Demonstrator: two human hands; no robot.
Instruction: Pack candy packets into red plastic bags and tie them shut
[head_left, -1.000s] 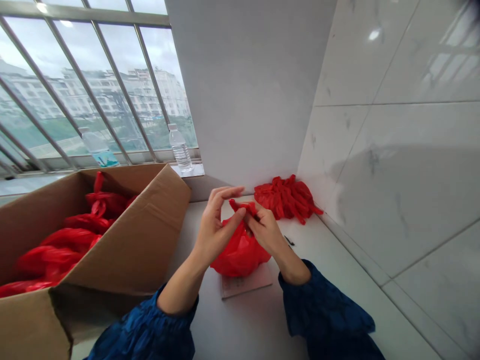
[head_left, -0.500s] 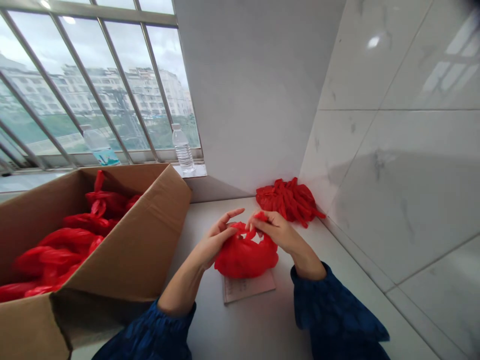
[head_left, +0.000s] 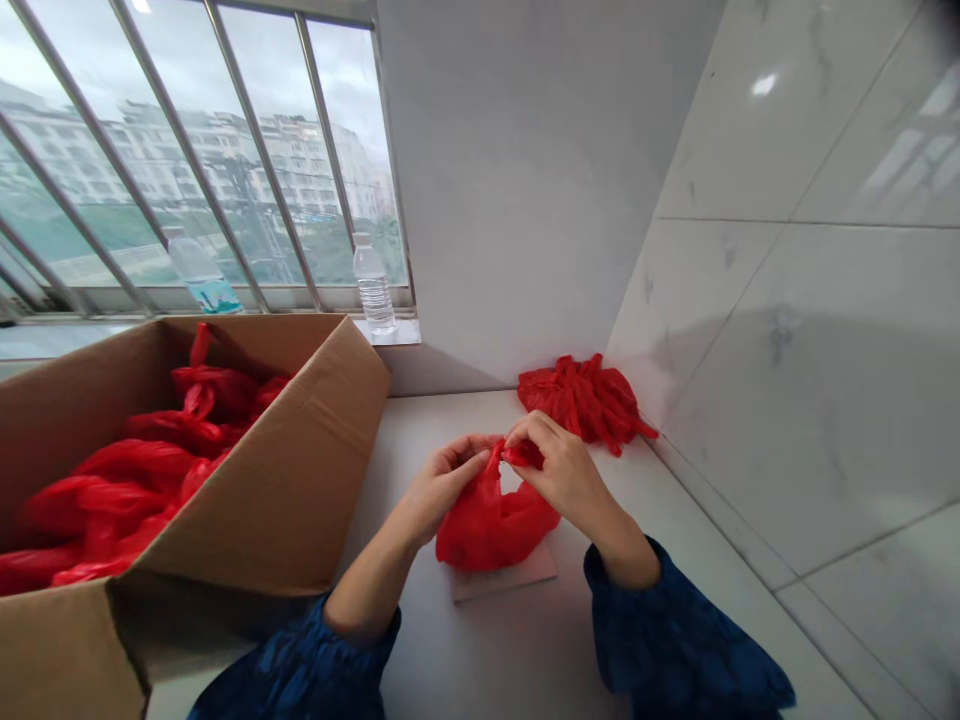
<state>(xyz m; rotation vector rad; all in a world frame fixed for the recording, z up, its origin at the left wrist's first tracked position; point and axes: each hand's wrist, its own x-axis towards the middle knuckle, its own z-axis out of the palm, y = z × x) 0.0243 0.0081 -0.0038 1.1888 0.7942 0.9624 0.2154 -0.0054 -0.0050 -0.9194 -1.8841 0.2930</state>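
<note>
Clock directions taken from the held bag as centre, the person at 6.

Red plastic bag (head_left: 480, 535), one, thin film, bulging; contents hidden. Placed at mid-desk, its near edge over a flat booklet-like item (head_left: 517, 578), partly covered. A pale gap shows through a loop at its top, towards 1 o'clock.

Left hand (head_left: 439, 490), bare: thumb and fingers pinched on the bag's upper edge at 11 o'clock.

Right hand (head_left: 559, 465), bare: fingertips closed on a bunched strip of the bag at 1 o'clock. Hands close together; whether their fingertips touch cannot be told.

Desk (head_left: 450, 660), pale, smooth.

Heap of red plastic bags (head_left: 589, 400), loose, at 1 to 2 o'clock against the wall; count unclear.

Cardboard carton (head_left: 300, 480), open, at 9 to 10 o'clock, holding several filled red bags (head_left: 142, 470).

Clear bottle (head_left: 375, 295), upright on the sill, 11 o'clock; labelled bottle (head_left: 206, 275), at 10 o'clock behind the carton.

Risks, as judged: a hard pull could stretch or split the thin film at the pinched strip. A narrow, slippery hold could let the strip escape, leaving the top gaping. Uneven tugging could tip the bag, or drag it askew on the booklet-like item, whose edge makes the footing uneven.
</note>
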